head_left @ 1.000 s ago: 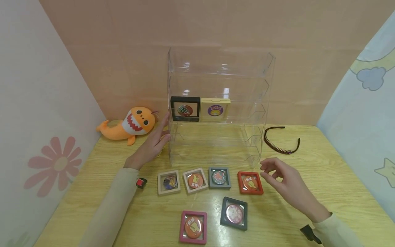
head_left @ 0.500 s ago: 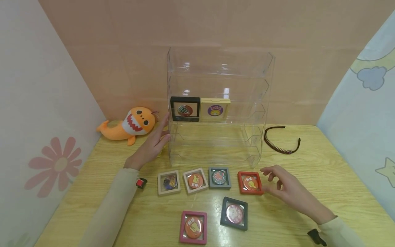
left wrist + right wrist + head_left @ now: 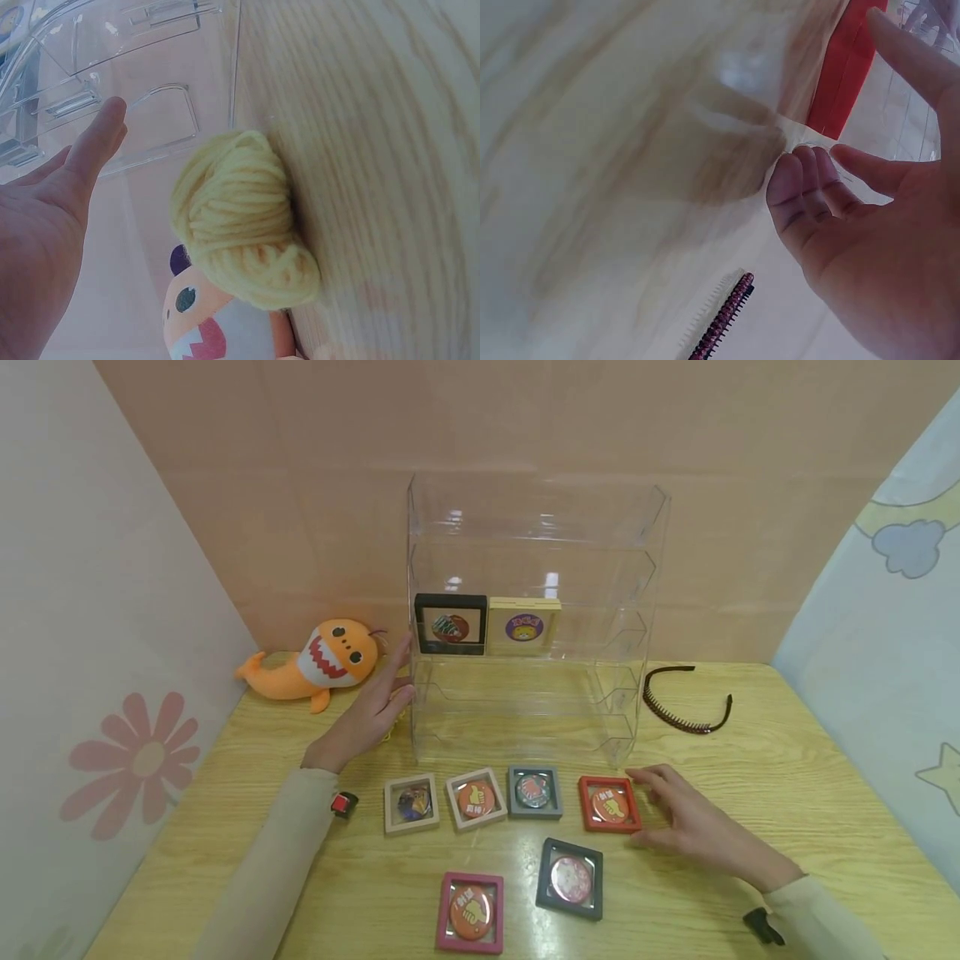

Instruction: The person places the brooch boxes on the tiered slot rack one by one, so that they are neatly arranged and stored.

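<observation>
My left hand (image 3: 367, 710) rests with its fingers extended against the left side of the clear acrylic rack (image 3: 525, 731). A black picture frame (image 3: 452, 648) and a cream picture frame (image 3: 522, 603) stand side by side on one of its tiers. My right hand (image 3: 693, 818) is beside the red picture frame (image 3: 587, 804), which lies flat with a round badge in it. Thumb and forefinger are spread at the frame's right corners. In the right wrist view the thumb tip overlaps the red frame (image 3: 844, 75); the other fingers are bent and hold nothing.
More badge frames lie on the table: two beige (image 3: 388, 814), one grey-blue (image 3: 534, 814), one dark grey (image 3: 547, 877) and one pink (image 3: 446, 918). An orange plush shark (image 3: 285, 681) sits at left, yellow yarn (image 3: 232, 202) near the rack, a toothed headband (image 3: 671, 720) at right.
My right hand has come down to the red frame's right edge, its thumb and forefinger spreading wider. The left hand and the frames have stayed in place.
</observation>
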The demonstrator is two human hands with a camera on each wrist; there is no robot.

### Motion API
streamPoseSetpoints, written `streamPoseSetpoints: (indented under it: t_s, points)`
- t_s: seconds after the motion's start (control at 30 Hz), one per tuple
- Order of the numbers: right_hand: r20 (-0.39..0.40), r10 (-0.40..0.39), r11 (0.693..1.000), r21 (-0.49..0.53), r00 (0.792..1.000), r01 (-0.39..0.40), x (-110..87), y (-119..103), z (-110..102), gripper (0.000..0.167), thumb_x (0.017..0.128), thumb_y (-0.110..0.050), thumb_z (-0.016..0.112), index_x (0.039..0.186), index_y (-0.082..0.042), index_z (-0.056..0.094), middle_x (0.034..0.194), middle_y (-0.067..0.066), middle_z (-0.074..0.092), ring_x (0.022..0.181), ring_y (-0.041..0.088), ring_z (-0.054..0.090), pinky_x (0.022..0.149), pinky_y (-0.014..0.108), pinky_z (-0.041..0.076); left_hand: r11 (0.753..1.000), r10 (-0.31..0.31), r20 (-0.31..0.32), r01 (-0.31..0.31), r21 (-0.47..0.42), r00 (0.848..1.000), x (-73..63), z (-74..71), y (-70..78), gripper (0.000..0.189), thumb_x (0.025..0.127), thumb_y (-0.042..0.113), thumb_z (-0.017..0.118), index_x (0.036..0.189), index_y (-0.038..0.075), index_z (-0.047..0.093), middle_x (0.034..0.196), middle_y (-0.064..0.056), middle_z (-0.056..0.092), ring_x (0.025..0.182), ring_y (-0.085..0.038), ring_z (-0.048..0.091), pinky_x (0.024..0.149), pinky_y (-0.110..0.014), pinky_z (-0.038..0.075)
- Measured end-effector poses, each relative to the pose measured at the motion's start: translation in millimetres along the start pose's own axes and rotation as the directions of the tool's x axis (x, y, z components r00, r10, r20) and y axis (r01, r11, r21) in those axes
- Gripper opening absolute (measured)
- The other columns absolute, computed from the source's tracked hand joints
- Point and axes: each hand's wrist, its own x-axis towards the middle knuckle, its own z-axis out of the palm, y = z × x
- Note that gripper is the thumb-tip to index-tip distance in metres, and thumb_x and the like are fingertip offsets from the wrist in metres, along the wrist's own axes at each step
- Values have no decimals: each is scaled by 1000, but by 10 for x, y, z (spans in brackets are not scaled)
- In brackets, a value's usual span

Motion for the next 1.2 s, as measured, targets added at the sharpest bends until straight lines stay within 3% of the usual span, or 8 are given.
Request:
streamPoseSetpoints:
  t_s: [0.2,0.4,0.63,0.93,1.2]
  points:
    - [37,27,999,-21,999,-26,17,10,22,90,80,-50,83,147,-2,47,135,5,49,118,27,52,94,53,50,1000,-25,12,25,1,1000,-10,-4,21,73,109,10,42,164,28,-3,169,6,0,149,-30,26,111,-57,37]
    - [35,9,1000,-19,999,-9,39,59,26,83,82,-49,82,143,-3,51,130,4,51,108,21,53,88,42,53,1000,-24,7,24,4,1000,-10,-8,48,74,109,9,42,164,30,-3,169,7,1,149,-30,27,111,-56,37]
    - [18,27,998,61,999,-28,66,68,15,80,73,-37,91,134,-4,53,112,1,54,96,18,51,78,31,50,1000,-22,7,22,9,1000,-9,-8,50,75,108,7,42,164,29,-3,169,5,1,149,-31,27,111,-56,37]
    - [0,-7,994,107,1000,7,69,57,68,82,66,-20,96,129,-6,44,115,0,62,104,20,62,91,42,52,999,-29,2,29,20,1000,-8,-8,36,72,110,13,42,164,30,-3,169,5,2,149,-31,27,111,-58,37]
    - [-9,-24,982,186,1000,25,43,24,66,80,66,-16,95,124,-7,40,118,8,66,106,29,67,82,31,54,1000,-15,2,15,12,1000,-7,-8,39,74,109,9,43,164,30,-3,169,6,1,149,-30,27,110,-58,38]
